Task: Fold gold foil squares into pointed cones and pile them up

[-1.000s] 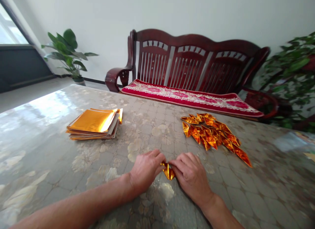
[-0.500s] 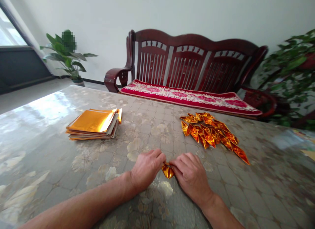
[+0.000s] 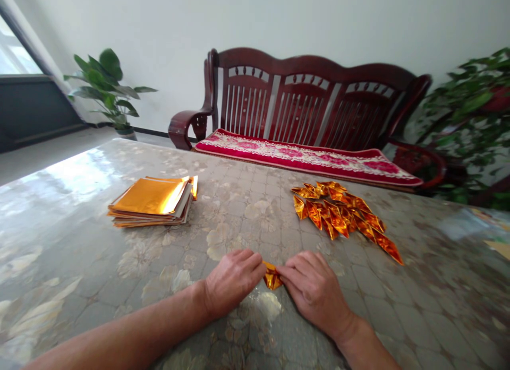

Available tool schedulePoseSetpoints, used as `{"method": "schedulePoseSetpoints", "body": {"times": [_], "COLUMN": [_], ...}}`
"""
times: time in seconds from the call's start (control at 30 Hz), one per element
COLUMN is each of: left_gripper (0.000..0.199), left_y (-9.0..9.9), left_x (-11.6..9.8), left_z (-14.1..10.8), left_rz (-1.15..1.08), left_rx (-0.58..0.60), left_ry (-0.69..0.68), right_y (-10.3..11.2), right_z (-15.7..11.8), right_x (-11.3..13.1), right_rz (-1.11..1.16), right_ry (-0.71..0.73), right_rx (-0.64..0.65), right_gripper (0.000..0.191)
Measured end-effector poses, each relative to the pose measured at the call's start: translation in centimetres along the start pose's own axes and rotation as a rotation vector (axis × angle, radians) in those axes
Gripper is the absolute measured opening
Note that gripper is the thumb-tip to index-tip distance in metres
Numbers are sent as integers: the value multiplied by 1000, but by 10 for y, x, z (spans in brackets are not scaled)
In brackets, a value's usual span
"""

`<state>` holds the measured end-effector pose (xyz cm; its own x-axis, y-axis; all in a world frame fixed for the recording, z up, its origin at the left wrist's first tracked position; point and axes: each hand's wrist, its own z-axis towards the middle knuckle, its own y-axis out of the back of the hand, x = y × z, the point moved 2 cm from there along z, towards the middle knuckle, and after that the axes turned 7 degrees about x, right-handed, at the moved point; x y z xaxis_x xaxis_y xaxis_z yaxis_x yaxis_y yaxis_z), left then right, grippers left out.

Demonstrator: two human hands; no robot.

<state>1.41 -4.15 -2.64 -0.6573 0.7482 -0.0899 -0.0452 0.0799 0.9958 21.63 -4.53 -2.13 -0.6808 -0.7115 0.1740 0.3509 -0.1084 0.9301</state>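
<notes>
Legible text, labels, brands, numbers or signs: none found on the stacked gold foil sheets (image 3: 149, 196), the folded foil pieces (image 3: 338, 216) or the patterned table cover (image 3: 67, 226).

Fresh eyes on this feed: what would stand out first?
The heap of folded gold foil pieces glitters right of centre on the patterned table, with a stack of gold foil sheets to its left. Nearest, the left hand and right hand pinch a small gold foil fold.
</notes>
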Motion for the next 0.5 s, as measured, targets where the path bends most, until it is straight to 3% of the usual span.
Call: {"method": "schedulePoseSetpoints", "body": {"times": [0.17,0.27,0.4,0.5], "left_gripper": [12,10,24,18], "left_y": [2,3,5,8], "left_x": [0,-1,0,6], "left_z": [-5,-2,10,19], "left_rz": [-33,-29,-37,-126], "left_rx": [-15,-30,-32,-22], "left_ry": [-7,48,125,216], "right_y": [1,-1,-3,-3], "right_z": [-2,-2,0,0], "right_x": [-2,-5,-6,-6], "right_rz": [67,74,64,56], "right_ry": [-7,-56,-116,-180], "right_rx": [16,4,26,54], "right_gripper": [16,19,13,10]}}
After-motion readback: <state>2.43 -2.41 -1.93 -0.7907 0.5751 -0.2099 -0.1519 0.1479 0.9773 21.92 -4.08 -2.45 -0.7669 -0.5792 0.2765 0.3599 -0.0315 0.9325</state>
